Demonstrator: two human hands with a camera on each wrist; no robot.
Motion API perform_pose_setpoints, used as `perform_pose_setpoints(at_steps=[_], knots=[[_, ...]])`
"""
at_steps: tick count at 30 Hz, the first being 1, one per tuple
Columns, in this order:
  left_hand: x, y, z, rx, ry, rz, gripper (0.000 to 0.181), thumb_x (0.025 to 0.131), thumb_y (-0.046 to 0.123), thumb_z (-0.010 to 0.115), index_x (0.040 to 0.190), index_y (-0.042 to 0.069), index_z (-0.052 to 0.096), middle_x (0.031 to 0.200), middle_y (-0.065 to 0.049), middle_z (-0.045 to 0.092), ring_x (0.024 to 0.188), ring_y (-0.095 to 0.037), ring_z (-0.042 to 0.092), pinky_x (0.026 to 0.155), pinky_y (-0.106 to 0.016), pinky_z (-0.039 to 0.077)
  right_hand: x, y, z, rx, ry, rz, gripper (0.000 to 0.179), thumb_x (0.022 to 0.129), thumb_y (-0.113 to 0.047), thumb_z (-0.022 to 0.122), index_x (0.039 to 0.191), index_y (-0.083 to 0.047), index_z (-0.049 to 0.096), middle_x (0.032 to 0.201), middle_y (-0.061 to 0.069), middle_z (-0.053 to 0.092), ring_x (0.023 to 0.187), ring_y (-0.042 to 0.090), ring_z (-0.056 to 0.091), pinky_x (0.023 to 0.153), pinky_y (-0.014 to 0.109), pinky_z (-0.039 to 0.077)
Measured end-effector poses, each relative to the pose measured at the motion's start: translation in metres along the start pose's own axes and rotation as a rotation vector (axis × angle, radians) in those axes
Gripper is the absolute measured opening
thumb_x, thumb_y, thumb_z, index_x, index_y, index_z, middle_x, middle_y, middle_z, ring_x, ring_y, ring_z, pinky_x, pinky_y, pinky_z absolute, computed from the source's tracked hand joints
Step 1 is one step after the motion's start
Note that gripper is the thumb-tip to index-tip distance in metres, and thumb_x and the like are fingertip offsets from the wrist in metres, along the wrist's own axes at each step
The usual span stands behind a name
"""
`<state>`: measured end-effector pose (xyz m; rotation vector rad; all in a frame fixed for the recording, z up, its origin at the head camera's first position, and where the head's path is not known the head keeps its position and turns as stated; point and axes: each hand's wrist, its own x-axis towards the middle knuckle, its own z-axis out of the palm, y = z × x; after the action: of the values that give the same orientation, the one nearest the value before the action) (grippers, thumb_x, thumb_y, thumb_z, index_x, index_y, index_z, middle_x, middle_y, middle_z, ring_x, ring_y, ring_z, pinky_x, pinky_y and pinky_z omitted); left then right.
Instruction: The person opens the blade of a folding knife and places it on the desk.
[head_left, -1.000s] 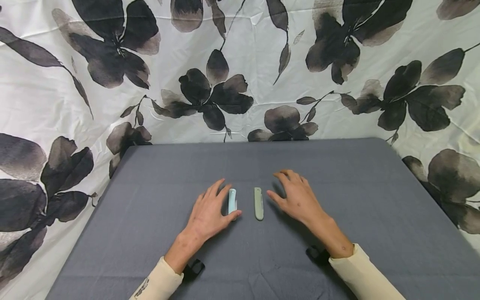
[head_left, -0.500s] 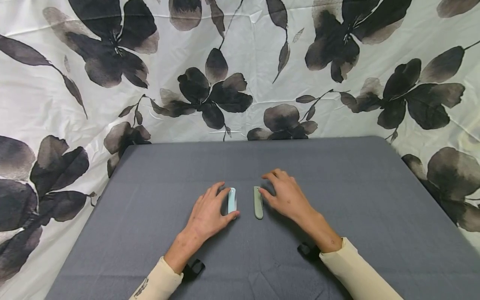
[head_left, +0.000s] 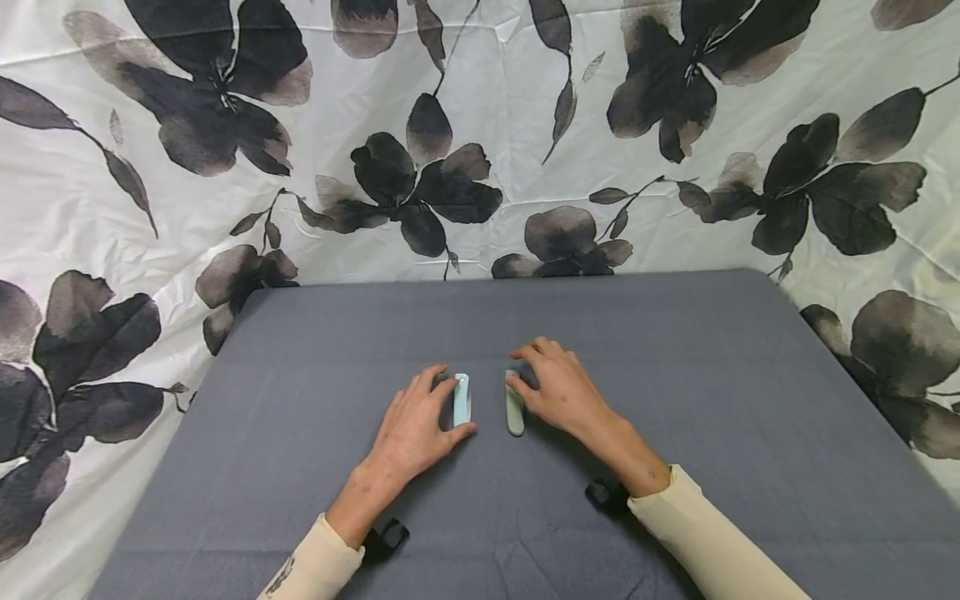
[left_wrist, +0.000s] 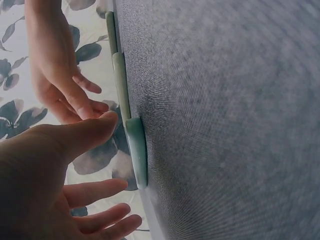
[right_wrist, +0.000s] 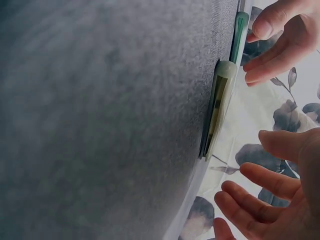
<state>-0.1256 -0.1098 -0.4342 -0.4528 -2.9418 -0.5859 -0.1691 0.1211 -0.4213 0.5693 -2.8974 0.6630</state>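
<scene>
I am viewing: teal handle [left_wrist: 137, 154], lying on grey bench [left_wrist: 235, 120]; left hand [left_wrist: 42, 172], hovering beside it; pale-green handle [left_wrist: 121, 82], lying beyond; right hand [left_wrist: 61, 75], hovering nearby; floral cloth [left_wrist: 100, 165], showing behind.

Draped filming corner; the type of building cannot be told.
White fabric hanging [head_left: 517, 133], printed with black and grey flowers and visibly creased, fills the background behind and beside the worktop [head_left: 660, 350], which has a plain grey, cloth-like surface, rounded far corners and faint fold lines; two black wrist-worn cameras [head_left: 387, 537] mark this as a recording set-up.
</scene>
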Motion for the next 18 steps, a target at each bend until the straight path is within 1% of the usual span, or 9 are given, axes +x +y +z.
perform_pose_setpoints(at_steps=[7,12,18], knots=[[-0.0011,-0.0005,-0.0001,0.0,-0.012,-0.004,0.068,0.083,0.043,0.088,0.138,0.008,0.066,0.151,-0.014,0.054,0.135,-0.033,0.057,0.097,-0.053,0.054,0.0043,-0.0079,0.0024,-0.005,-0.03,-0.014,0.037,0.098,-0.031,0.073,0.129,-0.009,0.071,0.121,0.012,0.067,0.112,0.032,0.062,0.099,0.056,0.048],[-0.0004,-0.0006,-0.0009,-0.005,-0.026,-0.014,0.067,0.084,0.042,0.087,0.137,0.008,0.067,0.151,-0.013,0.054,0.135,-0.033,0.057,0.096,-0.052,0.055,0.0076,-0.0105,0.0034,0.007,-0.032,-0.034,0.036,0.099,-0.03,0.073,0.127,-0.008,0.072,0.119,0.013,0.067,0.11,0.031,0.061,0.096,0.053,0.048],[-0.0006,-0.001,-0.001,-0.011,-0.038,-0.022,0.064,0.085,0.042,0.087,0.135,0.007,0.068,0.145,-0.013,0.058,0.129,-0.032,0.059,0.094,-0.051,0.054,0.0099,-0.0112,0.005,0.007,-0.033,-0.039,0.034,0.099,-0.029,0.073,0.126,-0.008,0.072,0.118,0.012,0.067,0.109,0.03,0.061,0.095,0.052,0.047]])
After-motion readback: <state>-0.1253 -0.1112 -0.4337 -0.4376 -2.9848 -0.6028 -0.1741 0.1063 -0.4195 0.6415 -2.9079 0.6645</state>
